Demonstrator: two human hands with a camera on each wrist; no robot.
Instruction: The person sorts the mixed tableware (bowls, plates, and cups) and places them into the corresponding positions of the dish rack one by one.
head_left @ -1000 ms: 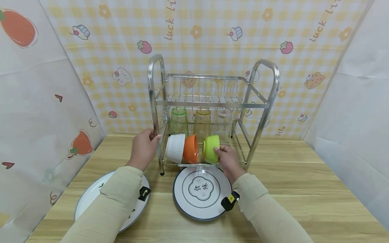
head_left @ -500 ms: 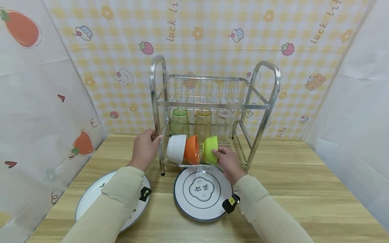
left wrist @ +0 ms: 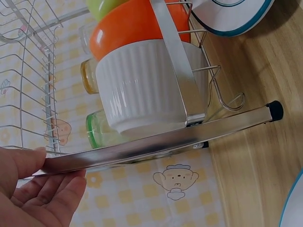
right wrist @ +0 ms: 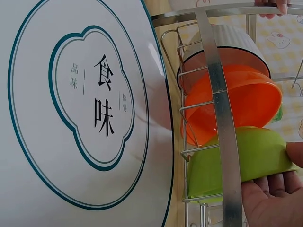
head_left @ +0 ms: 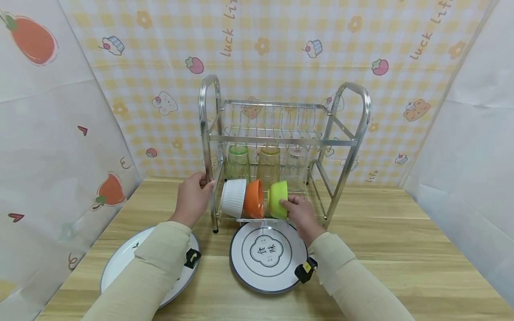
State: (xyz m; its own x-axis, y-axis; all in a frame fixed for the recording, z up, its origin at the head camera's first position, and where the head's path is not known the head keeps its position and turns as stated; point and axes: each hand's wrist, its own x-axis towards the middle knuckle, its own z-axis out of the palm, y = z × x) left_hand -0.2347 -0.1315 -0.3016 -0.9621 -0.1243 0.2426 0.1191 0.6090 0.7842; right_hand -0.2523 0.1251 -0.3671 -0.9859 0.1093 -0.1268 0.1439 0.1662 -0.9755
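Head view shows me at a two-tier dish rack (head_left: 281,133) with my left hand (head_left: 192,198) wrapped around its front left post, fingers curled on the metal, and my right hand (head_left: 299,213) clamped on the green bowl (head_left: 277,198), thumb on its outer wall and fingers underneath, as the right wrist view confirms. That green bowl sits on edge in the lower tier, directly at my right hand, just beside the orange bowl (head_left: 254,198), which in turn touches the white ribbed bowl (head_left: 234,197) nearest my left hand. I judge the bowl loading close to finished: all three bowls stand in the wire slots, and only my grip on the green one is yet to come off. Both plates are not yet racked, and the upper tier above my hands holds nothing that I can see, so I reckon a good part of the work remains. Counting: three bowls, one white, one orange, one green; three upturned glasses behind them, a green glass (head_left: 238,161), an amber glass (head_left: 268,162) and a clear glass (head_left: 296,164); two plates on the wooden surface (head_left: 381,249), a printed plate (head_left: 267,254) just below my right hand and a second plate (head_left: 120,263) largely under my left sleeve; one rack.
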